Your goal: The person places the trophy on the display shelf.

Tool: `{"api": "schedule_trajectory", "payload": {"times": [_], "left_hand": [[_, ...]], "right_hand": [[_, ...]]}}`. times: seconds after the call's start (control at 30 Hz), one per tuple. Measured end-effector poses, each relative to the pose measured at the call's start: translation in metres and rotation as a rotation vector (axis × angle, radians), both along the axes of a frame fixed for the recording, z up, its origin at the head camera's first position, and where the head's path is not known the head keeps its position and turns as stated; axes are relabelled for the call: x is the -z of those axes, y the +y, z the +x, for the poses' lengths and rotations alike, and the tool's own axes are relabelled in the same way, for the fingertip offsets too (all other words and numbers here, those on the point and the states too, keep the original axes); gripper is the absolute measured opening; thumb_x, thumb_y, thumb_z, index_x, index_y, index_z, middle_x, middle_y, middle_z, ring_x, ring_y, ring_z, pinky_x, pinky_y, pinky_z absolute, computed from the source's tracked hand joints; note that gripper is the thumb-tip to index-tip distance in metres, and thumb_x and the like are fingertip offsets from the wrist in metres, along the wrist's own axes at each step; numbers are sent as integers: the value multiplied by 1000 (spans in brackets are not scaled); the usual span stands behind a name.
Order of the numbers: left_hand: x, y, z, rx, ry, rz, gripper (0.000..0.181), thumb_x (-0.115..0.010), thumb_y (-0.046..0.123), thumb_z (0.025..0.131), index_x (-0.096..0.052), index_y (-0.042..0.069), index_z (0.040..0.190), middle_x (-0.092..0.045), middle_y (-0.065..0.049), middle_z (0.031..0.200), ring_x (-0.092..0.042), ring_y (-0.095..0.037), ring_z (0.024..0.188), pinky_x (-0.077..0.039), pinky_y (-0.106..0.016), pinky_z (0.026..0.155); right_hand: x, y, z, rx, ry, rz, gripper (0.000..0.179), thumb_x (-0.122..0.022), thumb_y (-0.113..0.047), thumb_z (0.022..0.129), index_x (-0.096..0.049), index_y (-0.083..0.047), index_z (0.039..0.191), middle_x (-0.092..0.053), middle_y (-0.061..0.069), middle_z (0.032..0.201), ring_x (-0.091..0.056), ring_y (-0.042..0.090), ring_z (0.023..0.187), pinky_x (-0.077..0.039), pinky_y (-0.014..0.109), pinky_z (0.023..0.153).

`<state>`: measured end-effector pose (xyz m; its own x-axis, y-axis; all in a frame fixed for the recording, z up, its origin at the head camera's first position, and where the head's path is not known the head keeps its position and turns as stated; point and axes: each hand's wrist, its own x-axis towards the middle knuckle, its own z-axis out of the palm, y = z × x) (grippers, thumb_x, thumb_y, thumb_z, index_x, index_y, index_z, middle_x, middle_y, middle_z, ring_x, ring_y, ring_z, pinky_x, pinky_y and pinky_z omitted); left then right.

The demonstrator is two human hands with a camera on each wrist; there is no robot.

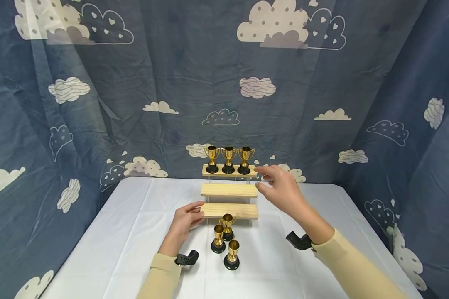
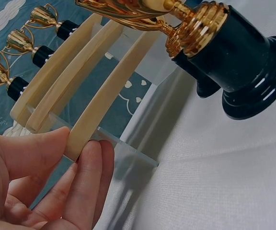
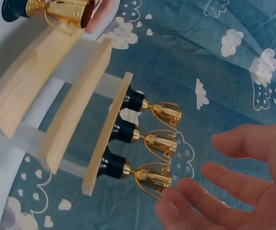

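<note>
Left hand pinches the bottom board of a small stand; right hand is spread beside the top board.
The left hand (image 1: 185, 222) has thumb and fingers on both faces of the left end of the bottom board (image 1: 211, 211). The right hand (image 1: 280, 187) is near the right end of the top board (image 1: 220, 175), with fingers apart, slightly bent, and nothing between them; whether a fingertip touches a cup, I cannot tell. On the top board three gold trophies (image 1: 229, 154) with black bases stand upright in a row. The middle board (image 1: 229, 190) lies between the two others. Three more trophies (image 1: 231, 256) stand upright in front of the stand, on the white-covered counter (image 1: 276, 270). Behind hangs a blue curtain (image 1: 194, 74) with cloud pattern.
</note>
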<state>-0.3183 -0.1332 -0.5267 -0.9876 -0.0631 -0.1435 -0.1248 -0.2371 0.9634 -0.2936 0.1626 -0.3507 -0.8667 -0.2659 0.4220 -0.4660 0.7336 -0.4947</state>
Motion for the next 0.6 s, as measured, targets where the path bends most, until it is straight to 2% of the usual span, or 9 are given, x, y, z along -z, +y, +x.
{"api": "schedule_trajectory", "payload": {"times": [0.23, 0.6], "left_hand": [[0, 2, -1, -4, -6, -8, 44, -73, -8, 85, -68, 1, 127, -63, -14, 105, -68, -18, 86, -62, -34, 83], [0, 0, -2, 16, -9, 9, 47, -71, -9, 86, -63, -4, 132, -65, -16, 108, -69, -17, 86, -61, -36, 86]], "right_hand": [[12, 1, 12, -17, 31, 15, 41, -74, -15, 89, -68, -14, 130, -66, 5, 119, -65, 26, 105, -60, 44, 86], [34, 0, 29, -77, -13, -12, 41, -77, -15, 88, -69, -13, 128, -67, 0, 120, -65, 23, 105, -60, 43, 88]]}}
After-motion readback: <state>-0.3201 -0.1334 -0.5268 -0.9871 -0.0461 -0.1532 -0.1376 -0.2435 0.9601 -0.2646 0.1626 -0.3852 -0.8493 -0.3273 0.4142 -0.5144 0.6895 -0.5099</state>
